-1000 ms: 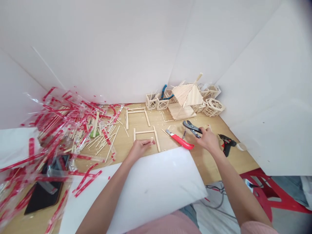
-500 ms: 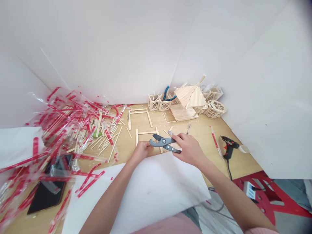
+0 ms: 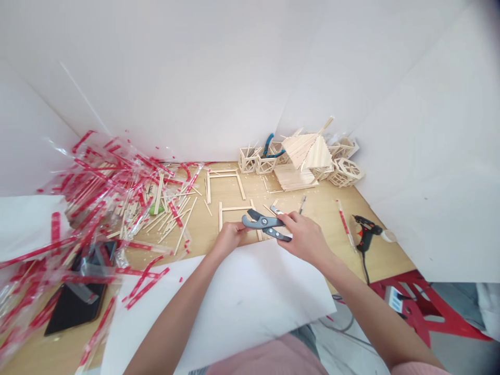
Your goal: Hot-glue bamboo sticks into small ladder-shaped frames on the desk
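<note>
My right hand is closed round the handles of grey pruning shears, which point left with their jaws parted. Close to the jaw tips, my left hand has its fingers pinched together. Whatever it may hold there is too small or hidden to make out. Just behind the shears lies a near frame of wooden sticks, partly covered by my hands. Farther back on the table is a second stick frame. A white sheet spreads beneath my forearms.
Loose sticks and red-and-clear wrappers heap up at left, near a dark phone. A stick-built house model and small lattice boxes stand at the back. A corded glue gun lies at right.
The view has tilted slightly, so the table appears a little higher. Both hands and the shears keep nearly the same position over the table.
</note>
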A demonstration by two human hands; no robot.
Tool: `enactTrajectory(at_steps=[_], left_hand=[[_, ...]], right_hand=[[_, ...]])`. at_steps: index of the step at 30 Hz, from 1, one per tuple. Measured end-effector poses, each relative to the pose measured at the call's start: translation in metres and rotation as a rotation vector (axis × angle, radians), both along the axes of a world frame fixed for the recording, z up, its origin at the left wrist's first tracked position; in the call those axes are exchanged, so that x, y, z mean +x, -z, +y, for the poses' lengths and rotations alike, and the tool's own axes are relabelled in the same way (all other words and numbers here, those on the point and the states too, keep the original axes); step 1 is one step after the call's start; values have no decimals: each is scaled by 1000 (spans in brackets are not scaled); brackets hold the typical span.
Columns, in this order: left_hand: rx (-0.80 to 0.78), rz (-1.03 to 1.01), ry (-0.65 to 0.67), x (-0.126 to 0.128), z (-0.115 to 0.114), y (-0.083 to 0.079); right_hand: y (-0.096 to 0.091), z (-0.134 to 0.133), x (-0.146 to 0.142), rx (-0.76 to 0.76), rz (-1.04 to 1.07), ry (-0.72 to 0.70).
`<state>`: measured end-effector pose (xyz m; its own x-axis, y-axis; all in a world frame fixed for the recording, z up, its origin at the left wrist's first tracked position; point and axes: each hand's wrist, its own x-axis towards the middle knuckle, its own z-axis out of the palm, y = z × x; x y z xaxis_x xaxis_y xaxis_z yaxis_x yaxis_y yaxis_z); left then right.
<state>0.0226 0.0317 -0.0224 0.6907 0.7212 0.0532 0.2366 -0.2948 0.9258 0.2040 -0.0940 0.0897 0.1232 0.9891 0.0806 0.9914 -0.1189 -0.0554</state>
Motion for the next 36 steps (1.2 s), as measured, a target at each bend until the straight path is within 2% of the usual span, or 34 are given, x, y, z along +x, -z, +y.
enactTrajectory(at_steps=[9,23,29,36], left_hand=[[57,16,-37,2,-5,1],[134,44,-71,5,-16,-5],[169,61,-62,6,-15,-6],[163,71,-80,7,-12,-3]], right_hand=[[0,-7,-10,4,-56,61],[22,-22,-25,14,-97,160],[25,-19,-21,42,-93,150],[25,-13,-6,37,-126,42]])
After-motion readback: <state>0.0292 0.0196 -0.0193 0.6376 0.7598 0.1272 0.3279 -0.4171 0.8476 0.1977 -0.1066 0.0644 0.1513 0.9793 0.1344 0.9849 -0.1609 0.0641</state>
